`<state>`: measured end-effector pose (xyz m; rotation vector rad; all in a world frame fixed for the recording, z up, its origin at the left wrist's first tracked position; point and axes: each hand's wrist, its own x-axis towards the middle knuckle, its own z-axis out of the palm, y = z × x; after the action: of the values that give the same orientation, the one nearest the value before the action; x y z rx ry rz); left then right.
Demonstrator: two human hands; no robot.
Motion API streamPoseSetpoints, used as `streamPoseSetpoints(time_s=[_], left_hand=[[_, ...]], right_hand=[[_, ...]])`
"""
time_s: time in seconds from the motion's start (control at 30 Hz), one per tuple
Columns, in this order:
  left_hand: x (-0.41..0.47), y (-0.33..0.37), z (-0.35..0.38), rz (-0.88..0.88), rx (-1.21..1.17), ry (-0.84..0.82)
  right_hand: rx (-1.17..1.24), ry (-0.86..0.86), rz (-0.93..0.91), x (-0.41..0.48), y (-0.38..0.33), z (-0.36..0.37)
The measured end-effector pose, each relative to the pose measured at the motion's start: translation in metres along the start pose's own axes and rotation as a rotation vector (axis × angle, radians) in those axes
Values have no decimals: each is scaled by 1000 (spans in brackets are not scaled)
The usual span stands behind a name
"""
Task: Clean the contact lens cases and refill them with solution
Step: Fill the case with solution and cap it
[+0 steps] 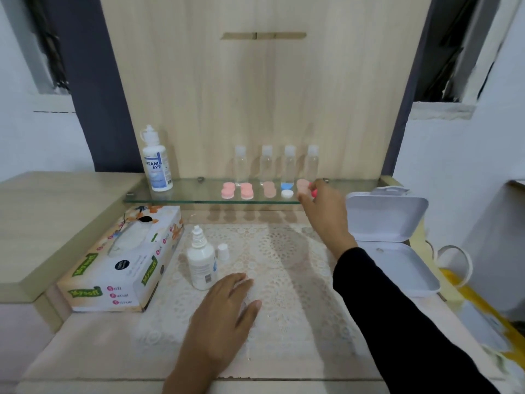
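The rightmost pink contact lens case [301,185] on the far glass shelf [184,194] is pinched by the right hand [324,206]. Four other cases [247,191] are lined up to its left. The left hand [224,308] is laid flat, fingers relaxed, on the near lace mat [284,251], just right of an uncapped solution bottle [201,260].

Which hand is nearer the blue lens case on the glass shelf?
Right. The right hand pinches the pink case just right of the blue case on the shelf; the left hand rests on the mat, far nearer the camera.
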<state>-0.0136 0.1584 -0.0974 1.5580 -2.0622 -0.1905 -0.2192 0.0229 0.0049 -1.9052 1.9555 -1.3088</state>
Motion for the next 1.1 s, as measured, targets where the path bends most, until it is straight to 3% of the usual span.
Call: streamPoseSetpoints(time_s=[0.67, 1.1], left_hand=[[4, -6, 7, 23, 36, 31], [3, -5, 7, 28, 33, 37]], right_hand=[[-147, -83, 20, 13, -5, 3], [-25, -43, 171, 8, -1, 11]])
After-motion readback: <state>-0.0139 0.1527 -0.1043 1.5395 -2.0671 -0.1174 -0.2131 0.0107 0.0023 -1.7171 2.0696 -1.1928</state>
